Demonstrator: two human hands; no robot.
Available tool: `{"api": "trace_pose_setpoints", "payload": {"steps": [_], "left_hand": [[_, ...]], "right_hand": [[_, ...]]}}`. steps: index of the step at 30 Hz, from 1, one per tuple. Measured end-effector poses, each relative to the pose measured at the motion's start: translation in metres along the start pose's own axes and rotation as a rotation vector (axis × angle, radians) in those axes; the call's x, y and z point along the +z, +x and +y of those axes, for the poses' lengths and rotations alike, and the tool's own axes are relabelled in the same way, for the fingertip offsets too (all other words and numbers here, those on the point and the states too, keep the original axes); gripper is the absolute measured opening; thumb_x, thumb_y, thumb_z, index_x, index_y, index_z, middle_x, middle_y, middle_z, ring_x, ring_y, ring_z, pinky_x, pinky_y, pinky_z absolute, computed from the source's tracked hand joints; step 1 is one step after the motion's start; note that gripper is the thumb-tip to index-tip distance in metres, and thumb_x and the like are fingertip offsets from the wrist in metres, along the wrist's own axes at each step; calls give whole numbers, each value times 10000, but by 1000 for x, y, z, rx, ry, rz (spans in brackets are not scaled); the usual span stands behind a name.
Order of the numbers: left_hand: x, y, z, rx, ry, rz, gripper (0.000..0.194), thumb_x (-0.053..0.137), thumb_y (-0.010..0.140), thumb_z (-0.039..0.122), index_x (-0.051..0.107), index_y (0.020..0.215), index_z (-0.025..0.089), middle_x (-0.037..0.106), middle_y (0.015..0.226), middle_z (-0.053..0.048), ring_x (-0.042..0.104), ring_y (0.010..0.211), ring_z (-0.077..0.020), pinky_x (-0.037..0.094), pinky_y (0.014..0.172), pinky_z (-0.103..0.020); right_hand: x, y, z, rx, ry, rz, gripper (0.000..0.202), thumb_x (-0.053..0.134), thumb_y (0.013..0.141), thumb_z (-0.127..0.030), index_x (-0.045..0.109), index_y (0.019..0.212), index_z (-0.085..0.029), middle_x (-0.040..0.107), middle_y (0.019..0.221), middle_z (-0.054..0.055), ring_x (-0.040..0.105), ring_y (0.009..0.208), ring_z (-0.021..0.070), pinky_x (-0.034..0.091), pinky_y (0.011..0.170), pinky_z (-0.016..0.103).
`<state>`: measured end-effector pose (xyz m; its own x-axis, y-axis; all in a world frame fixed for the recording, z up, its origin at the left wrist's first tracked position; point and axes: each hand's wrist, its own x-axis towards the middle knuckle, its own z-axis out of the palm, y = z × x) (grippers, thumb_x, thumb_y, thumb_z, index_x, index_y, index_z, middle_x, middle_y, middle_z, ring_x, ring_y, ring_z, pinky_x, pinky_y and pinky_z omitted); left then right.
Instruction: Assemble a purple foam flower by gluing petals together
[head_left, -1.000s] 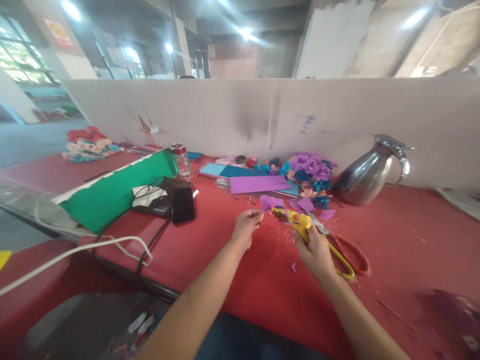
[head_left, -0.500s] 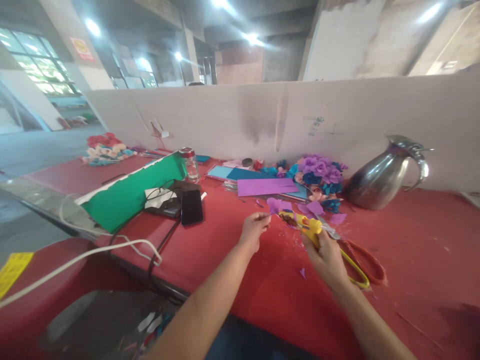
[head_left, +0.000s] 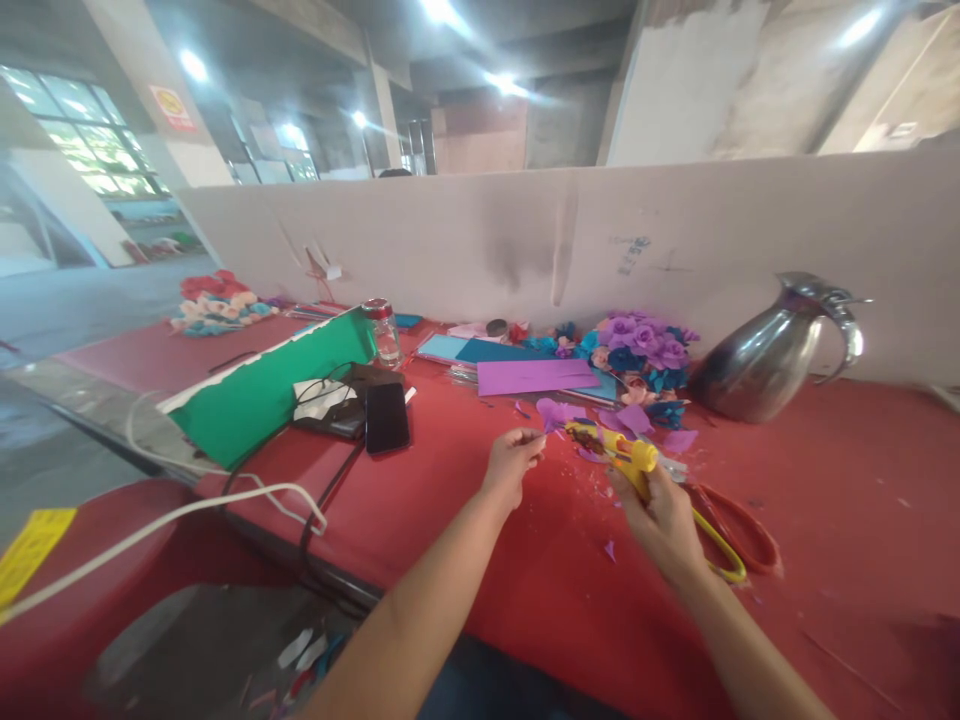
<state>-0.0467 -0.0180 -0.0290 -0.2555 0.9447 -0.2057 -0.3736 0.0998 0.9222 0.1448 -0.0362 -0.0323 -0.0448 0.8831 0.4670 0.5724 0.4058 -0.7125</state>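
Observation:
My left hand [head_left: 513, 466] is closed in a pinch, its fingertips at the lower edge of a purple paper petal [head_left: 556, 414]. In my right hand [head_left: 667, 528] is a yellow glue gun [head_left: 628, 452], its nozzle pointing left at the petal, a short gap from my left fingertips. Scissors with red and yellow handle loops [head_left: 761, 550] lie partly under my right hand, their blades mostly hidden. Loose purple petals [head_left: 636, 420] are scattered just beyond the glue gun. A small purple scrap [head_left: 610, 550] rests on the red table between my forearms.
Purple paper sheets [head_left: 536, 376], a bunch of paper flowers [head_left: 645, 340] and a steel jug [head_left: 765, 350] stand along the back board. To the left are a phone [head_left: 387, 418], a glass jar [head_left: 385, 335], a green panel [head_left: 247, 390] and a white cable [head_left: 187, 510].
The glue gun has shifted slightly right, a little farther from my left fingertips. My left hand keeps its pinch. The whole view has moved a touch.

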Motion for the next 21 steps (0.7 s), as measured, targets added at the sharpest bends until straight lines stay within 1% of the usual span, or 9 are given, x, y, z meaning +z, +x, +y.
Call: {"api": "trace_pose_setpoints", "payload": {"steps": [2, 4, 7, 11, 15, 18, 21], "left_hand": [[0, 0, 0, 12, 3, -2, 247, 789, 540, 301, 627, 667, 165, 547, 615, 23, 489, 569, -85, 360, 632, -251], [0, 1, -1, 25, 5, 2, 245, 784, 546, 311, 623, 661, 168, 539, 607, 25, 483, 566, -87, 355, 623, -247], [0, 2, -3, 44, 51, 27, 240, 772, 560, 345, 626, 640, 172, 531, 591, 22, 476, 569, -92, 353, 618, -246], [0, 2, -4, 68, 102, 38, 251, 768, 566, 380, 639, 623, 172, 541, 580, 10, 482, 581, -105, 356, 617, -249], [0, 1, -2, 117, 82, 14, 251, 757, 584, 386, 654, 659, 169, 544, 577, 9, 474, 558, -99, 339, 585, -244], [0, 0, 0, 120, 44, 0, 246, 761, 582, 368, 658, 680, 167, 561, 607, 6, 479, 546, -92, 336, 571, -245], [1, -1, 1, 122, 14, -26, 238, 760, 587, 353, 648, 668, 160, 572, 626, 2, 480, 538, -85, 330, 558, -244]], "right_hand": [[0, 0, 1, 14, 59, 16, 234, 542, 821, -433, 537, 806, -200, 504, 530, -36, 435, 468, 130, 339, 461, 249], [-1, 0, 1, 37, 117, 31, 254, 569, 815, -439, 563, 846, -187, 530, 578, -28, 452, 505, 128, 365, 483, 246], [-2, 1, -1, 99, 192, 31, 293, 591, 809, -464, 587, 841, -173, 540, 611, -15, 467, 536, 131, 383, 497, 246], [-4, 3, -4, 191, 236, 43, 338, 601, 803, -499, 586, 731, -169, 511, 562, -15, 450, 506, 123, 361, 470, 242], [-6, 6, -2, 200, 306, 45, 401, 590, 809, -523, 532, 602, -185, 509, 531, -11, 460, 497, 121, 370, 483, 246], [-5, 7, 1, 200, 388, 46, 386, 592, 811, -525, 544, 633, -185, 546, 554, 0, 486, 512, 132, 396, 508, 257], [-5, 9, 3, 233, 475, 55, 350, 630, 789, -510, 552, 690, -184, 564, 572, 1, 496, 523, 137, 408, 526, 265]]}}
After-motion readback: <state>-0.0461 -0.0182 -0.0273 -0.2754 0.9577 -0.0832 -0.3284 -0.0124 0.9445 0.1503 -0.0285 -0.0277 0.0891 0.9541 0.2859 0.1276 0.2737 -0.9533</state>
